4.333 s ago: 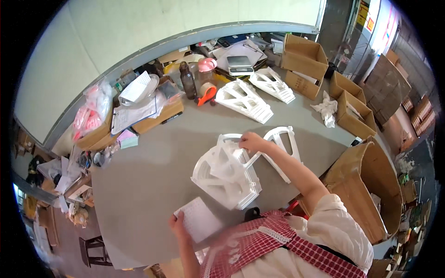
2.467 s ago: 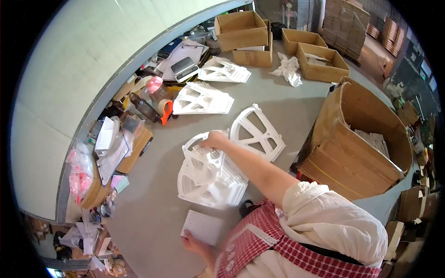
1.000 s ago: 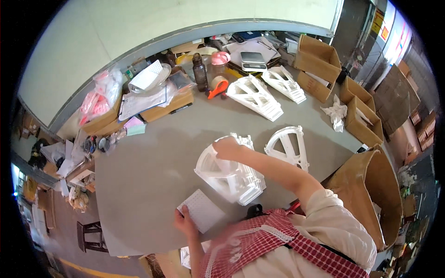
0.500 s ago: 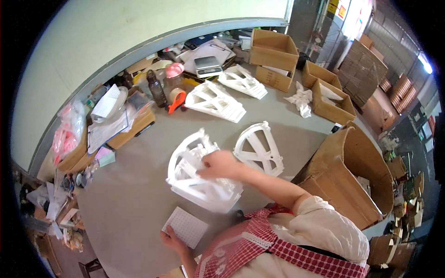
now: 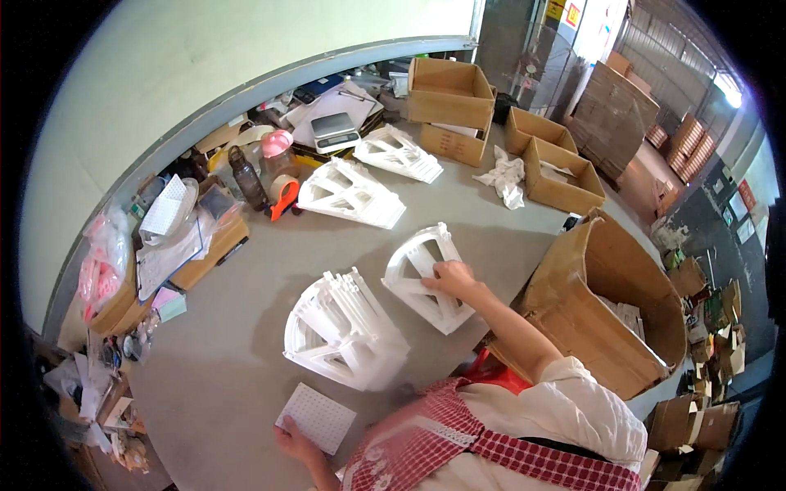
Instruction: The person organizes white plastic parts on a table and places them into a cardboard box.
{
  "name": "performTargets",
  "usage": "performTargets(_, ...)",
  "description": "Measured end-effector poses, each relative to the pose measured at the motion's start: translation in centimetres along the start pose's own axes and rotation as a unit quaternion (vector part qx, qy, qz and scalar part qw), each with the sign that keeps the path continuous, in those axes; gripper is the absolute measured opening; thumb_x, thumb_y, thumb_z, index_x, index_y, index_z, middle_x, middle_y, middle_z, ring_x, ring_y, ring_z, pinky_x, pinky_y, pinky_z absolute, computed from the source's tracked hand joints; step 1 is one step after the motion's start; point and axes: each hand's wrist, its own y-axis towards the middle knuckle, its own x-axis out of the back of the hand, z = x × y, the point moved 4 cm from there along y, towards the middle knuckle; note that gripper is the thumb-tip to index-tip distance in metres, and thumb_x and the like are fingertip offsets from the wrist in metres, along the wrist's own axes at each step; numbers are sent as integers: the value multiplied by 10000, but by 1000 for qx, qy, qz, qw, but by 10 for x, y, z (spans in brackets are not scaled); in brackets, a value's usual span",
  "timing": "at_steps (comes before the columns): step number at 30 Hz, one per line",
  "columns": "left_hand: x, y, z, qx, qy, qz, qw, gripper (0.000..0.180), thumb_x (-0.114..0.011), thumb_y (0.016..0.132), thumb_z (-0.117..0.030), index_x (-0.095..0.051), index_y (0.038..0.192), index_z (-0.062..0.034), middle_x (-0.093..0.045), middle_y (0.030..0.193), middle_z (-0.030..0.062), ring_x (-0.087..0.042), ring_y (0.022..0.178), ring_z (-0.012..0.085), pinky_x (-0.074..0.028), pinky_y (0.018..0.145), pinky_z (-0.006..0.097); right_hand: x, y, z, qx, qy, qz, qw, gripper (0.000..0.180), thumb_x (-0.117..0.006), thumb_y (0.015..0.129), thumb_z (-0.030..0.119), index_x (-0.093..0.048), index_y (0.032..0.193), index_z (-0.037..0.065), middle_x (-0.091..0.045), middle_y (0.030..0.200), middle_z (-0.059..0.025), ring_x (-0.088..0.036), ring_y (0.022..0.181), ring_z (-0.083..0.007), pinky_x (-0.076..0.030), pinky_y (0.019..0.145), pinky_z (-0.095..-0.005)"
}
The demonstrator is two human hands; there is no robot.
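Note:
My left hand [image 5: 296, 442] is at the near edge of the table. Its thumb lies over a white rectangular sheet with rows of small dots [image 5: 318, 416], holding it by its left edge. My right hand [image 5: 453, 281] is closed on a rib of a white fan-shaped plastic frame [image 5: 407, 258], which lies flat with open gaps between its ribs. The fingertips are partly hidden behind the hand. Between my hands and farther left, a thick stack of similar white frames [image 5: 344, 331] stands on the table.
Two more stacks of white frames [image 5: 348, 192] lie farther back, near a scale [image 5: 334, 132] and an orange tape dispenser [image 5: 283, 196]. A large open carton [image 5: 565, 286] stands at the right. Small cardboard boxes [image 5: 565, 176] and crumpled white material [image 5: 503, 176] are behind it.
My right hand has moved from the middle stack rightward onto the separate frame. My left hand still holds the dotted sheet. The whole view has shifted slightly.

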Motion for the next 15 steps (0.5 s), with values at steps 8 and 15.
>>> performTargets(8,-5,-4,-14,-25,-20,-7,999,235,-544,965,-159,-584,1029,63,-651,912,134,-613,787,185,-511,697,330,22,12,-26,-126,-87,-84,985,502,-690,771,532,-704,918,52,-700,928,-148,-674,898,-324,-515,785,-446)
performTargets(15,2,-3,-5,-8,22,-24,999,218,-547,955,-134,-589,1016,71,-652,903,138,-614,786,183,-512,692,332,14,18,-34,-131,-84,-38,987,373,-686,743,406,-720,914,75,-701,953,-139,-677,928,-295,-529,776,-410)
